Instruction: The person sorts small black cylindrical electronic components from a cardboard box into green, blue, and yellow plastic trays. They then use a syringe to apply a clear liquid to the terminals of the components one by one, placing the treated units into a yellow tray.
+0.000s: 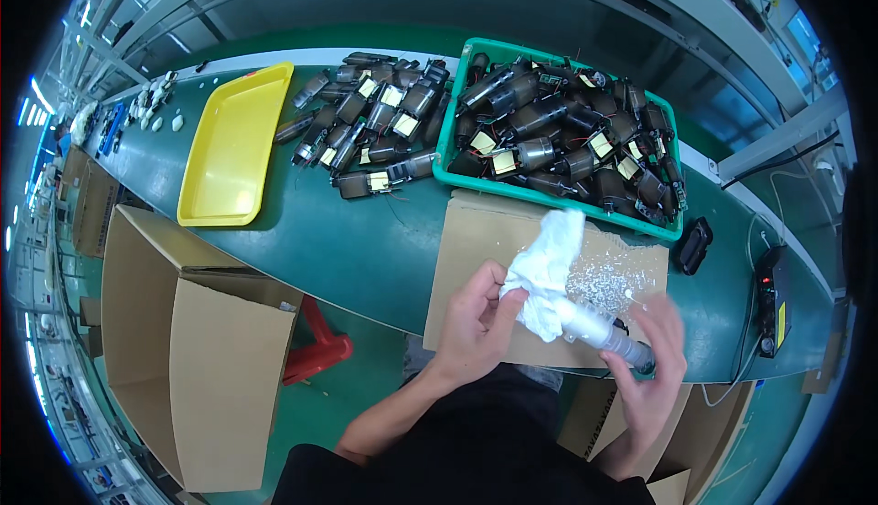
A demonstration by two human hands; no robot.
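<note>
My left hand [476, 331] pinches a crumpled white cloth [551, 253] between thumb and fingers. The cloth wraps one end of a clear plastic tube [593, 326], which slants down to the right and has a dark tip. At that darker end is my right hand [654, 359], with its thumb against the tube and its fingers curled round the far side, slightly blurred by motion. Beneath both hands lies a brown cardboard sheet [471, 253] scattered with small shiny bits.
A green crate [558, 196] full of dark cylindrical parts stands behind the cardboard. More such parts [384, 112] lie in a pile beside a yellow tray [224, 144]. On the right are a black case [695, 244] and a black box with cables [770, 299]. Cardboard boxes [219, 368] stand below the table edge.
</note>
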